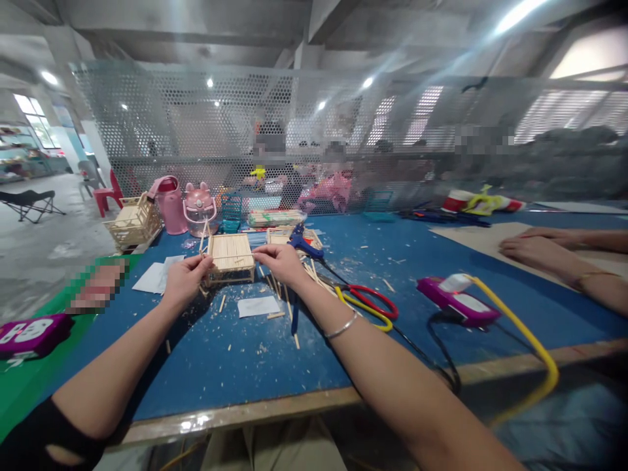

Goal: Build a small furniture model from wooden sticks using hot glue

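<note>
A small box-like model built of thin wooden sticks stands on the blue table. My left hand pinches its left side and my right hand pinches its right side, fingers closed on the frame. Loose wooden sticks and splinters lie scattered around it. A blue glue gun rests just right of my right hand.
Red and yellow scissors and a purple device with a yellow cable lie to the right. Pink bottles, a finished stick basket and a mesh screen stand behind. Another person's hands rest at the far right.
</note>
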The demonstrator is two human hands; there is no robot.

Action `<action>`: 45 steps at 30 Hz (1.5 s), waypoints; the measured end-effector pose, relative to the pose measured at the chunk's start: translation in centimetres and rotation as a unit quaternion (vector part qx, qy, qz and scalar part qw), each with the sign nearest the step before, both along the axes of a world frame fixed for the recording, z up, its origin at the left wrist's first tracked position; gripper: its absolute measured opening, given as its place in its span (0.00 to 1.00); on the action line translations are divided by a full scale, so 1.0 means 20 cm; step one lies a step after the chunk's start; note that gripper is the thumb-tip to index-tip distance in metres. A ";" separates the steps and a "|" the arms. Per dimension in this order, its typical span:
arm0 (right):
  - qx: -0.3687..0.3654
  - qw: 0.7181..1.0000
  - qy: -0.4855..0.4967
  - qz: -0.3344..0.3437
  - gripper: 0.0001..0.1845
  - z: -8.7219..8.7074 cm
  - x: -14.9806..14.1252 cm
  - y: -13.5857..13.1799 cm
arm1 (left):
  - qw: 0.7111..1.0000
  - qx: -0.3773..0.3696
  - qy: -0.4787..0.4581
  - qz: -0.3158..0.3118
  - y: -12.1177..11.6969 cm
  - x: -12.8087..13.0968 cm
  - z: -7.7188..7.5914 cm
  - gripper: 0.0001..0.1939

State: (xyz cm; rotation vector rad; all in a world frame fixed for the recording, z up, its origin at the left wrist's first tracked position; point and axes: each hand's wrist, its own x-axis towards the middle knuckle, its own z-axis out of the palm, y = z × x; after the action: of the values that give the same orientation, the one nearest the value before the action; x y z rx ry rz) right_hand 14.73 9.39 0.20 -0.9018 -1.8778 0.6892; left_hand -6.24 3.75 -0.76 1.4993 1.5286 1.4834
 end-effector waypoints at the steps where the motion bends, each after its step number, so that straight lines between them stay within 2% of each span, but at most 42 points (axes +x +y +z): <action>1: -0.001 1.000 0.003 -0.003 0.11 0.00 0.00 0.00 | 1.000 -0.007 -0.014 -0.012 0.00 -0.01 0.01 0.28; 5: 0.001 1.000 0.012 0.000 0.11 0.00 -0.01 0.01 | 0.991 -0.031 -0.114 -0.060 0.01 -0.08 0.02 0.35; 9: 0.000 1.000 0.014 0.005 0.11 -0.01 -0.01 0.00 | 0.985 -0.011 -0.167 -0.030 0.01 -0.15 0.03 0.37; 12: -0.003 1.000 0.014 0.001 0.11 -0.01 -0.01 0.00 | 0.995 -0.012 -0.101 -0.011 0.00 -0.15 0.04 0.33; 15: -0.003 1.000 0.017 -0.002 0.11 -0.01 -0.02 0.01 | 1.000 -0.017 -0.007 0.012 -0.01 -0.12 0.04 0.24; 19: -0.008 1.000 0.028 0.003 0.09 -0.01 -0.01 0.01 | 0.999 0.000 0.032 0.027 -0.01 -0.09 0.04 0.16; 37: 0.018 1.000 0.014 -0.013 0.10 -0.02 -0.02 0.00 | 0.999 0.010 0.029 0.024 -0.01 -0.05 0.04 0.14; 42: 0.011 1.000 0.000 -0.009 0.11 -0.01 -0.01 0.00 | 0.997 0.019 0.056 0.042 -0.02 -0.04 0.05 0.12; 45: 0.020 1.000 -0.010 -0.002 0.11 -0.01 0.00 0.00 | 0.996 0.020 0.076 0.046 -0.02 -0.05 0.04 0.14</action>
State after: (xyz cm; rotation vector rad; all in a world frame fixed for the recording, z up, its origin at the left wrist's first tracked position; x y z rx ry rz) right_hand 14.78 9.34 -0.06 -0.8897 -1.9011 0.6394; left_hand -7.21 3.41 -0.05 1.6164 1.6852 1.4887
